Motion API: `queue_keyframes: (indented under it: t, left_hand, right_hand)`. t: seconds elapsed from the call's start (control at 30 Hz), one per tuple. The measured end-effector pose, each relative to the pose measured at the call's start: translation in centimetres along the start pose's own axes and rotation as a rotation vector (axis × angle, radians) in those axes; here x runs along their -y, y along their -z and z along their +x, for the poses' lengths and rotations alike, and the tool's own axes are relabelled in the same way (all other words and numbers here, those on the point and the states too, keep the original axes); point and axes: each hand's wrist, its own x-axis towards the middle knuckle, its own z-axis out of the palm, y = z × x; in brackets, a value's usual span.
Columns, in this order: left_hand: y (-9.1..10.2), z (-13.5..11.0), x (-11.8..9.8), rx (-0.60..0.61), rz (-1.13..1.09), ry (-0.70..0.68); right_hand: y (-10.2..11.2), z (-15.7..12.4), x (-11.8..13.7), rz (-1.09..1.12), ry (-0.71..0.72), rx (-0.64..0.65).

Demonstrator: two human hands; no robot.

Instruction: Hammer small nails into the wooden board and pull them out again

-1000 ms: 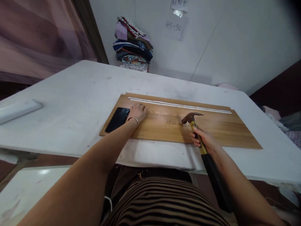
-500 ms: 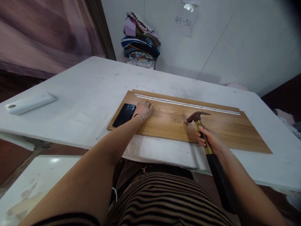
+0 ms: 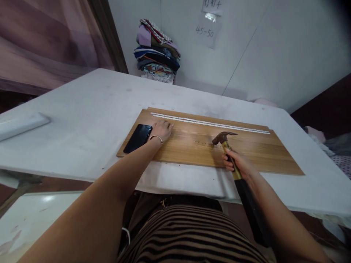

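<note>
A long wooden board (image 3: 257, 151) lies on the white table (image 3: 82, 106). My right hand (image 3: 238, 164) is closed round the handle of a claw hammer (image 3: 223, 138), whose head rests on the board beside a few small dark nail marks (image 3: 201, 141). My left hand (image 3: 162, 129) lies palm down on the board's left part, fingers together, a thin bracelet on the wrist. It holds nothing. A black phone (image 3: 138, 138) lies on the board just left of that hand. A pale strip (image 3: 211, 123) runs along the board's far edge.
A white oblong object (image 3: 22, 124) lies at the table's left edge. A pile of folded cloth (image 3: 157, 54) stands against the wall behind the table. Paper notes (image 3: 205, 31) hang on the wall. My striped clothing fills the bottom of the view.
Only the camera has shifted a little, swinging one way and back. Both hands, the hammer and the phone keep their places on the board.
</note>
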Motion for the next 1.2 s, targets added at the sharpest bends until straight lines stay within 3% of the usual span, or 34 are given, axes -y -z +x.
queue_keyframes:
  t: [1.2]
  left_hand:
    - [0.24,0.26,0.11,0.002,0.006,-0.008]
  right_hand:
    - [-0.37,0.02,-0.1,0.022,-0.007,-0.004]
